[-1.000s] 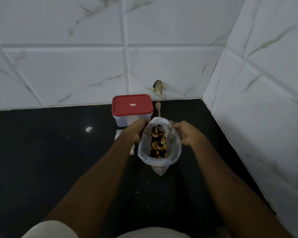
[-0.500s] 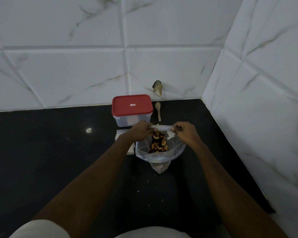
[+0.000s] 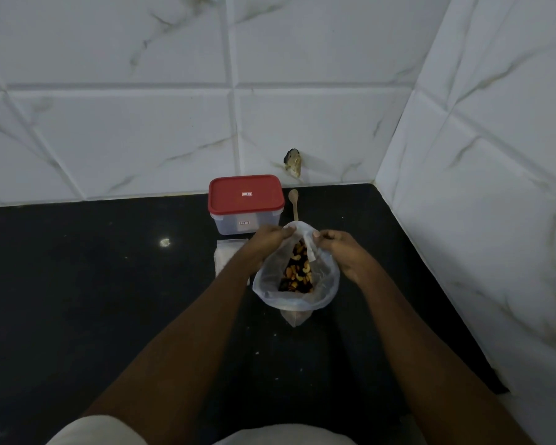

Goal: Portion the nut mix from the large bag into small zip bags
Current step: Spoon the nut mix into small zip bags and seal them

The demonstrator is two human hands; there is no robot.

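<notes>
The large clear bag [image 3: 297,298] of nut mix [image 3: 297,273] stands upright on the black counter [image 3: 109,300], its mouth open toward me. My left hand [image 3: 267,244] pinches the far rim of the bag on the left. My right hand [image 3: 344,252] pinches the far rim on the right, close to the left fingertips. Cashews and dark pieces show inside. A stack of small clear zip bags [image 3: 227,255] lies flat just left of the big bag, partly hidden by my left forearm.
A clear box with a red lid [image 3: 246,195] stands behind the bags against the tiled wall. A small wooden spoon [image 3: 293,203] lies to its right. The tiled side wall [image 3: 495,220] closes the counter on the right.
Both hands first pulled the bag's far rim flat and taut, then came closer together; the rim now bunches upward between the fingertips and the mouth gapes toward me.
</notes>
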